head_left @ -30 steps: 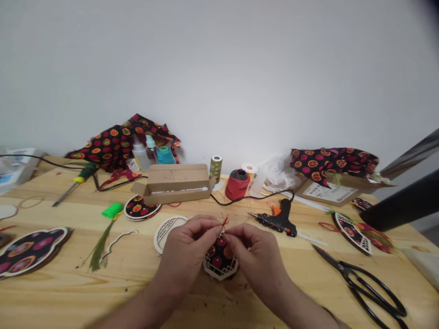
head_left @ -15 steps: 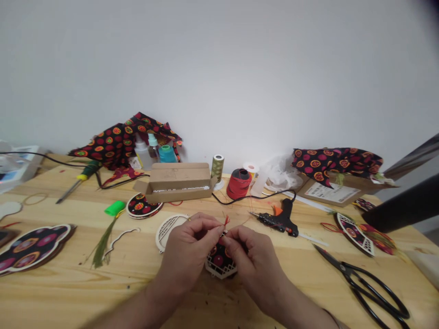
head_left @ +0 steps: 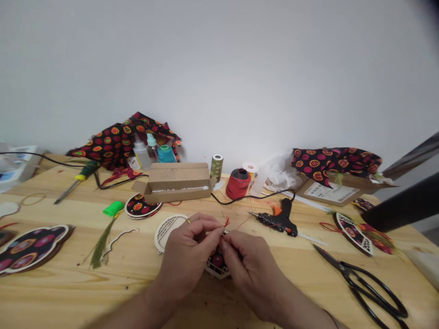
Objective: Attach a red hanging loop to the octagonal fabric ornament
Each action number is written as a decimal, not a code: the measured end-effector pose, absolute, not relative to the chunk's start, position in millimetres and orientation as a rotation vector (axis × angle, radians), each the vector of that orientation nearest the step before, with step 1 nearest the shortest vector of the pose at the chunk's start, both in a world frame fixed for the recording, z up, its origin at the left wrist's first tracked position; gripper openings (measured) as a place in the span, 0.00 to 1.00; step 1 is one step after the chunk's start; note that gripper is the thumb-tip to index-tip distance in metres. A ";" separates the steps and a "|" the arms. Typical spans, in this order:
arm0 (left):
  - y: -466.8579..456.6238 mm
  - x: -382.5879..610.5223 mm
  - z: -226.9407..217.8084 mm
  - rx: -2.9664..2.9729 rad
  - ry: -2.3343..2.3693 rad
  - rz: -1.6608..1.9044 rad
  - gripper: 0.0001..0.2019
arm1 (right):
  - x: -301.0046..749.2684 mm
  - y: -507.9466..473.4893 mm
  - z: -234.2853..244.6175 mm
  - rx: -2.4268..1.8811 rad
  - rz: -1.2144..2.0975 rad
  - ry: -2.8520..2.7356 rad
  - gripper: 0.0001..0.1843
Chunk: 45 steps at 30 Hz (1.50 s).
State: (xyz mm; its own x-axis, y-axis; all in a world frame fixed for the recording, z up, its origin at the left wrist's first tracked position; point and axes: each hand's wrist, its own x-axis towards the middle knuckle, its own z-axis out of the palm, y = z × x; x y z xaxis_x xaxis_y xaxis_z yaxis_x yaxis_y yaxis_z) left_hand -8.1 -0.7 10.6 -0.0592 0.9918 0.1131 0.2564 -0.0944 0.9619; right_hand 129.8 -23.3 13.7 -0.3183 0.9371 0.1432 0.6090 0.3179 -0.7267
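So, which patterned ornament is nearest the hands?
The angular ornament with the latticed rim, partly covered by the left hand and right hand. Others, like the rounded one by the long box and the cloud-shaped one at left, lie farther off.

Light is soft, the top-right corner dark.

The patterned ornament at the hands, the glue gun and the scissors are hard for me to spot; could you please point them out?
Patterned ornament (head_left: 217, 261), head view: on its dark fabric front.
Glue gun (head_left: 279, 223), head view: on its black body.
Scissors (head_left: 345, 269), head view: at the pivot.
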 end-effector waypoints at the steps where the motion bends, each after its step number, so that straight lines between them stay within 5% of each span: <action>1: -0.9 -8.1 10.4 1.439 1.402 1.207 0.06 | 129.8 -23.4 13.5 -1.359 0.735 -2.065 0.13; 19: -0.8 -7.7 6.5 1.415 1.334 1.217 0.04 | 128.4 -27.7 14.5 -1.181 0.523 -2.272 0.10; 24: 2.8 -7.9 8.1 1.043 1.302 1.109 0.04 | 130.5 -33.9 9.9 -0.827 0.384 -2.427 0.14; 29: 3.2 -6.3 8.7 0.774 1.189 1.054 0.07 | 138.2 -26.2 14.5 -1.000 0.498 -2.010 0.17; 33: 2.1 -5.8 8.7 0.753 1.133 1.050 0.08 | 142.7 -5.7 12.6 -1.238 0.702 -1.489 0.06; 36: 1.4 -6.7 5.3 0.761 1.083 1.002 0.09 | 143.5 4.4 6.8 -1.231 0.892 -1.437 0.12; 45: -1.0 -7.0 6.2 0.847 1.029 0.959 0.10 | 141.7 2.6 6.3 -1.248 0.886 -1.491 0.05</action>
State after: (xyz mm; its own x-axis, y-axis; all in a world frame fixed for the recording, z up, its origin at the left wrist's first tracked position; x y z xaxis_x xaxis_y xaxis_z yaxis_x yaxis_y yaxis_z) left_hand -7.0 -1.0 6.2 0.2142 0.9287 -0.3027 -0.2361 0.3499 0.9066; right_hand 141.7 2.6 6.3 -0.0123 0.9760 0.2174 0.2762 0.2123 -0.9374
